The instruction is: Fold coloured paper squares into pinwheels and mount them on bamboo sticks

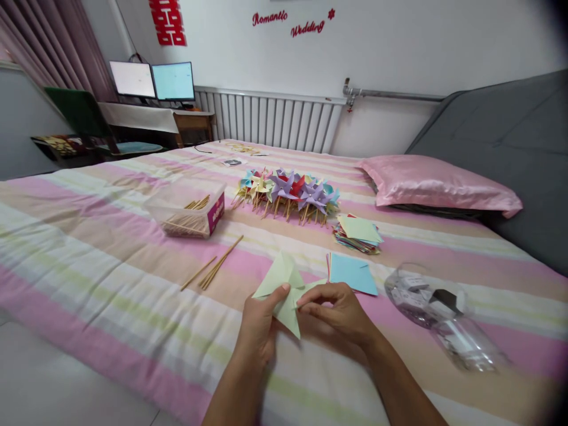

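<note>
A light green paper pinwheel [284, 284], partly folded, lies on the striped bedspread in front of me. My left hand [260, 322] pinches its lower left part with thumb and fingers. My right hand [337, 310] pinches a flap near its centre from the right. A blue paper square [352, 273] lies just right of it. Several loose wooden sticks [213, 269] lie to the left.
A row of finished coloured pinwheels [288, 192] lies mid-bed, with a stack of coloured paper [358, 234] beside it. A clear box of sticks [189, 210] sits left. A clear plastic bag [439, 313] lies right, a pink pillow [439, 186] behind. The bed's edge runs at lower left.
</note>
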Demonstrator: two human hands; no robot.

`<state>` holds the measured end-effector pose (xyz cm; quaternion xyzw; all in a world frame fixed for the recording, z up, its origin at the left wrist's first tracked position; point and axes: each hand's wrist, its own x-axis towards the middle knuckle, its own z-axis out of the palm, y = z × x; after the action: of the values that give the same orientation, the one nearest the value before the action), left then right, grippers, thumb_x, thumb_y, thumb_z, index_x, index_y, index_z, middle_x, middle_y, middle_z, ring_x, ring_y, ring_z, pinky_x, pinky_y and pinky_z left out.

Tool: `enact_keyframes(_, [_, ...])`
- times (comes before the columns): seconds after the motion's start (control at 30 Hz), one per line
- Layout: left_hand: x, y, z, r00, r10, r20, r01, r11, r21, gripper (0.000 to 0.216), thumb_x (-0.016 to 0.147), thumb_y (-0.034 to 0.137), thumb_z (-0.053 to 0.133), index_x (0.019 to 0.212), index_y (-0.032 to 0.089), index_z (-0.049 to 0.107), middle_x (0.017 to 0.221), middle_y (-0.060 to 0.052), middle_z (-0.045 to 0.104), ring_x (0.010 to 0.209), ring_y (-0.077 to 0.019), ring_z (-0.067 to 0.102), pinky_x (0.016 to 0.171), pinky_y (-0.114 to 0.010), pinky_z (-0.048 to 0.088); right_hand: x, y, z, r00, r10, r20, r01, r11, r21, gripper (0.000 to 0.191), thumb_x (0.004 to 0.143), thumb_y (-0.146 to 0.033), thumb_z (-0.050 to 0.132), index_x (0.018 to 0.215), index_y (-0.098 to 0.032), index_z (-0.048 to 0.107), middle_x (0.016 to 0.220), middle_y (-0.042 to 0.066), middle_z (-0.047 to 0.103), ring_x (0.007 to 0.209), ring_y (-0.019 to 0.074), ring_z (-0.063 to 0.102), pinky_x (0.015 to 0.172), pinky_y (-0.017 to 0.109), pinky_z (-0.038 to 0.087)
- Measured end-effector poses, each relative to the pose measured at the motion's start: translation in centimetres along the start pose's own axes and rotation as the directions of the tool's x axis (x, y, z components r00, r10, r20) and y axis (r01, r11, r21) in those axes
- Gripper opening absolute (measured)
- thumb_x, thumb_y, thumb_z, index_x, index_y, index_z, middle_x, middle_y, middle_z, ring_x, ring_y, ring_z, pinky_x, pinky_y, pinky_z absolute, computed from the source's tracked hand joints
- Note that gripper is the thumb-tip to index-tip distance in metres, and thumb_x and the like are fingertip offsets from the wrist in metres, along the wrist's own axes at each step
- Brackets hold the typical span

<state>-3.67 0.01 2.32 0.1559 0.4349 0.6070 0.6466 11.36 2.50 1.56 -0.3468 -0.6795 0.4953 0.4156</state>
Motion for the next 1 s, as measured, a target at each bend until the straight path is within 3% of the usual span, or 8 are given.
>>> enact_keyframes(0.17, [0.0,-0.5,0.5,0.993,0.076,-0.089,-0.071,0.996,0.061,0.030,0.055,0.022,0.082,0.077,0.007,0.069,0.068,-0.007,0.071,0.059,-0.0172,0.063,0.057,-0.026,0.050,0.3,-0.5,1.1,0.988,0.078,-0.132,-0.064,0.992,0.109,0.020,0.074,-0.035,0.072,0.064,-0.018,0.070,0.064,0.001,0.066,0.060,0.0128,0.059,0.058,0.023,0.046])
enact_keyframes(0.3, [-0.1,-0.7,0.7,0.988,0.103,-0.112,-0.094,0.992,0.086,0.034,0.054,0.025,0.082,0.080,0.007,0.069,0.071,-0.008,0.071,0.062,-0.0183,0.064,0.060,-0.028,0.052,0.2,-0.5,1.8,0.968,0.135,-0.211,-0.119,0.989,0.084,0.025,0.075,-0.040,0.069,0.066,-0.017,0.068,0.064,0.003,0.065,0.057,0.0144,0.059,0.054,0.025,0.045])
enact_keyframes(0.43, [-0.2,-0.7,0.9,0.986,0.099,-0.133,-0.084,0.990,0.112,0.040,0.052,0.027,0.084,0.083,0.006,0.069,0.071,-0.008,0.071,0.062,-0.0187,0.064,0.059,-0.029,0.053,0.2,-0.4,1.9,0.955,0.106,-0.278,-0.108,0.994,0.009,0.024,0.076,-0.038,0.067,0.066,-0.017,0.067,0.090,0.010,0.070,0.075,0.0201,0.067,0.060,0.026,0.049])
enact_keyframes(0.57, [-0.3,-0.6,1.0,0.988,0.098,-0.122,-0.082,0.988,0.127,0.043,0.051,0.029,0.084,0.084,0.007,0.069,0.072,-0.008,0.071,0.060,-0.0187,0.064,0.051,-0.028,0.052,0.2,-0.4,1.8,0.940,0.078,-0.331,-0.103,0.993,-0.059,0.022,0.077,-0.035,0.066,0.066,-0.016,0.065,0.118,0.016,0.063,0.087,0.0236,0.067,0.058,0.026,0.049])
enact_keyframes(0.77, [-0.6,-0.7,1.2,0.989,0.093,-0.114,-0.080,0.990,0.113,0.039,0.051,0.026,0.085,0.081,0.007,0.070,0.066,-0.007,0.070,0.056,-0.0184,0.064,0.048,-0.026,0.051,0.2,-0.4,1.6,0.935,0.048,-0.350,-0.093,0.989,-0.113,0.017,0.074,-0.031,0.066,0.065,-0.018,0.064,0.123,0.016,0.060,0.105,0.0293,0.062,0.058,0.027,0.050])
enact_keyframes(1.0, [-0.2,-1.0,1.0,0.979,0.153,-0.136,-0.130,0.978,0.165,0.038,0.049,0.027,0.086,0.078,0.007,0.071,0.067,-0.007,0.070,0.056,-0.0159,0.062,0.052,-0.025,0.051,0.3,0.0,1.5,0.929,0.067,-0.363,-0.118,0.986,-0.120,0.015,0.071,-0.030,0.069,0.065,-0.018,0.064,0.121,0.015,0.062,0.097,0.0284,0.065,0.057,0.028,0.051])
